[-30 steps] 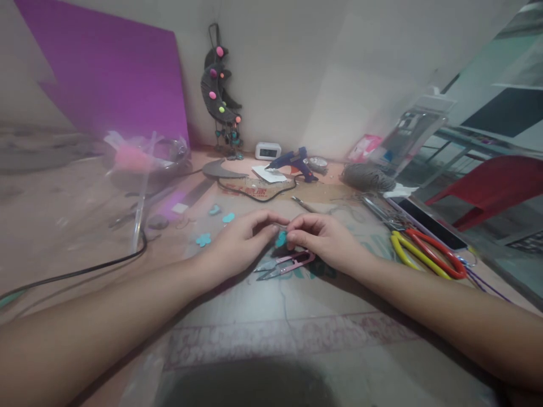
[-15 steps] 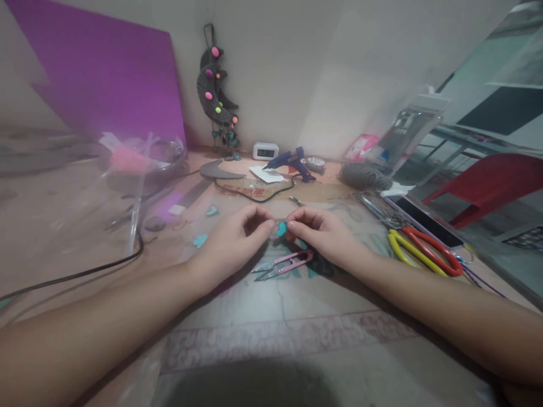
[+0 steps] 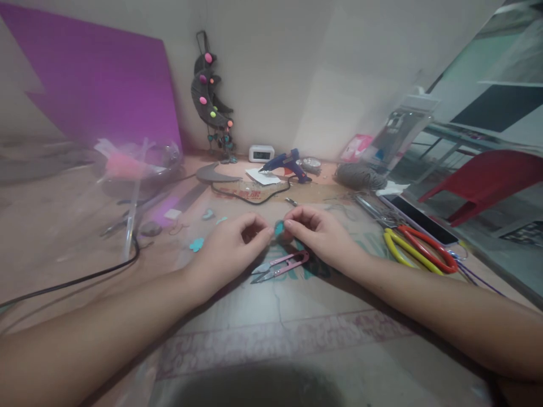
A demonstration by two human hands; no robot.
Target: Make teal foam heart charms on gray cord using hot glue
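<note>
while the right hand (image 3: 318,234) pinches it, the teal piece (image 3: 279,228) sits at the grip's fingertips.

Left hand (image 3: 231,242) drawn back, teal piece (image 3: 279,228) shifted

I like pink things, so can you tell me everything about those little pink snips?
The pink snips have two slim pink arms joined at a rounded end, and two pointed grey blades that look like metal. They lie flat on the work surface, spread open in a narrow V. The tips point left and a little towards the person; the rounded end is beneath the right hand. Neither hand holds them; whether anything brushes them, I can't tell.
</note>
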